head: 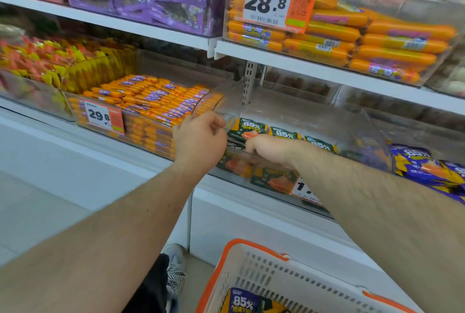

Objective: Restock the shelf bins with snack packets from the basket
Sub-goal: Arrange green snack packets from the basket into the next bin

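White shop shelving fills the view, with clear plastic bins set side by side on each shelf [327,71]. To the left a bin of small orange sausages [151,101] is nearly full; above, larger orange sausages [377,36] lie stacked.

Green packets [247,129] marked 85% lie in the middle bin [364,131], in a loose row with more seen through its front wall. Purple packets [422,166] fill the next bin to the right. At the bottom edge stands the white basket [276,277] with an orange rim, where one dark packet [249,302] is visible.

The left hand [200,140] is held at the bin's left front corner, its fingers curled inward; whether the clear wall is actually pinched cannot be told. The right hand [270,149] is reached over the front wall and rests on the packets, its fingers hidden beneath it, so a grasp cannot be confirmed.

The packets are judged to be light, sealed film pouches: glossy, likely slippery, soft at the edges and firmer where the contents lie. A hold across the flat middle, thumb on top and fingers below, is thought safest; a pinch at a sealed edge would let a packet swing or slide. Several may be squared into a stack, though shiny faces could slip apart.
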The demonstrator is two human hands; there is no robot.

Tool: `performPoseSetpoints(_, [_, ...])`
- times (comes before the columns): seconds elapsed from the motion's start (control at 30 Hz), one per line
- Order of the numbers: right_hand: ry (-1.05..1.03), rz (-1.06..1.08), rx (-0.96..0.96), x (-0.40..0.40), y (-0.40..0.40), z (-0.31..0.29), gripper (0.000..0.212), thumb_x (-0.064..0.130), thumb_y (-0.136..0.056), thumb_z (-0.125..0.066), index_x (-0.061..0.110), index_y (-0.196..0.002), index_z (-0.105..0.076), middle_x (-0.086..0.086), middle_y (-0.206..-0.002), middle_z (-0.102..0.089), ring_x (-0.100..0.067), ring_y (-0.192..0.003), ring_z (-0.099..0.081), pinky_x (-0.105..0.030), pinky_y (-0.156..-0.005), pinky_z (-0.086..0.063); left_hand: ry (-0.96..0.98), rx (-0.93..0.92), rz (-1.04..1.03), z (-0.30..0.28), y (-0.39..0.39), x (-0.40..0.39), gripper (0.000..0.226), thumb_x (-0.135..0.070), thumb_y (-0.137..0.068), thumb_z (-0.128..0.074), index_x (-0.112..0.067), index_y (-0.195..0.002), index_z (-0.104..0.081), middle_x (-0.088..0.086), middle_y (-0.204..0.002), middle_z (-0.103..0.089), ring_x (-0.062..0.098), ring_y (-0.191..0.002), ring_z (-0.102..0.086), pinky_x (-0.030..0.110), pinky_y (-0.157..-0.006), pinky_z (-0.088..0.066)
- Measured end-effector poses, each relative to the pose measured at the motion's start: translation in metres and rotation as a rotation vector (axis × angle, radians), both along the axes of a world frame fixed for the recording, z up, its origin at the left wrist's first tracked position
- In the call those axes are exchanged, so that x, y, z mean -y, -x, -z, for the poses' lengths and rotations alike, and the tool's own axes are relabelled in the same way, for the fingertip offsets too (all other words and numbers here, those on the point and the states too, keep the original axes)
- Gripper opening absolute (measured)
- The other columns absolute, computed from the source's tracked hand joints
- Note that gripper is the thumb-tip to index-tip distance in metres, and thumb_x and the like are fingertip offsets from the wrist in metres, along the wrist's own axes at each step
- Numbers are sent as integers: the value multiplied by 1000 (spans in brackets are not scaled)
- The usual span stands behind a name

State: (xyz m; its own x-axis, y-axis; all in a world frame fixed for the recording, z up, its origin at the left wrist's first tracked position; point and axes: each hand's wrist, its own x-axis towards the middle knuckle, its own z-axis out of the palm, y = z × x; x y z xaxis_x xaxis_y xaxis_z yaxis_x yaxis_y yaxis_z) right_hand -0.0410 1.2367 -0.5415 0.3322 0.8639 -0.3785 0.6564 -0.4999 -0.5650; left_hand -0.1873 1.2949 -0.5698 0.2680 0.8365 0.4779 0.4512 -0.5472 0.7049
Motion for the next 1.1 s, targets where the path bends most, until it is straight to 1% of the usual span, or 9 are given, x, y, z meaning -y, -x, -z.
performPoseSetpoints(0.2, [-40, 80, -134, 0, -2, 3, 26, 16, -85, -50, 10, -60, -52, -8, -66, -56, -23, -62, -47, -32, -68, -39, -141, -58, -46, 3, -7, 3, 21, -14, -80, -59, -26, -95, -69, -10, -100, -66, 18, -118, -41, 31, -87, -17])
performPoseSetpoints(0.27, [-52, 58, -132, -3, -7, 5, 26, 18, -81, -53, 1, -76, -71, -13, -97, -73, -32, -94, -66, -40, -90, -50, -315, -39, -54, 2, -7, 5, 24, -15, -73, -58, -22, -94, -69, -6, -107, -65, 20, -114, -40, 32, -84, -19])
performPoseSetpoints(0.33, [-87, 78, -191, -4, -13, 7, 22, 13, -85, -51, 3, -86, -70, -14, -119, -69, -30, -117, -61, -45, -106, -45, -481, -11, -14, -1, -7, 9, 29, -14, -70, -57, -18, -97, -68, 0, -106, -62, 21, -103, -44, 31, -81, -29])
performPoseSetpoints(0.43, [-262, 120, -135, 2, -18, 2, 19, 2, -90, -51, -6, -90, -68, -12, -116, -68, -22, -111, -65, -32, -86, -55, -377, 81, 188, -8, -7, 26, 28, -16, -75, -56, -16, -101, -66, -3, -92, -60, 9, -73, -50, 24, -63, -40])
performPoseSetpoints(0.5, [-519, 200, -35, 15, -18, -1, 21, 2, -87, -52, -7, -86, -71, -4, -84, -69, -6, -78, -68, -22, -69, -53, -171, 97, 341, -12, -9, 42, 16, -21, -76, -55, -20, -87, -66, -8, -67, -58, 4, -55, -48, 18, -55, -38])
performPoseSetpoints(0.7, [-1357, 102, 438, 105, -2, 42, 23, 3, -77, -45, 1, -66, -65, 1, -59, -54, -14, -60, -50, -24, -65, -41, 245, -736, 794, 14, -25, 75, 15, -20, -92, -53, -16, -86, -66, -3, -62, -66, 4, -37, -53, 23, -45, -48])
performPoseSetpoints(0.83, [-1080, 206, 181, 156, -1, 132, 24, 9, -79, -45, 6, -68, -66, 14, -64, -55, -3, -59, -49, -23, -58, -40, 210, -1088, 875, 52, -45, 86, 24, -22, -87, -51, -10, -92, -70, 1, -67, -71, 10, -49, -58, 23, -52, -51])
performPoseSetpoints(0.93, [-648, 382, 67, 176, 3, 192, 26, 5, -86, -49, 16, -68, -64, 9, -67, -60, -4, -66, -54, -23, -59, -41, 147, -1168, 922, 72, -57, 94, 31, -30, -88, -51, -8, -97, -71, 3, -87, -65, 20, -78, -57, 40, -79, -53])
performPoseSetpoints(1.1, [165, 223, -1, 196, 13, 274, 19, 27, -90, -53, 12, -91, -65, -7, -90, -68, -25, -85, -64, -42, -80, -56, 155, -1405, 962, 92, -66, 102, 31, -35, -96, -50, -18, -119, -64, -1, -119, -60, 23, -112, -57, 39, -94, -48])
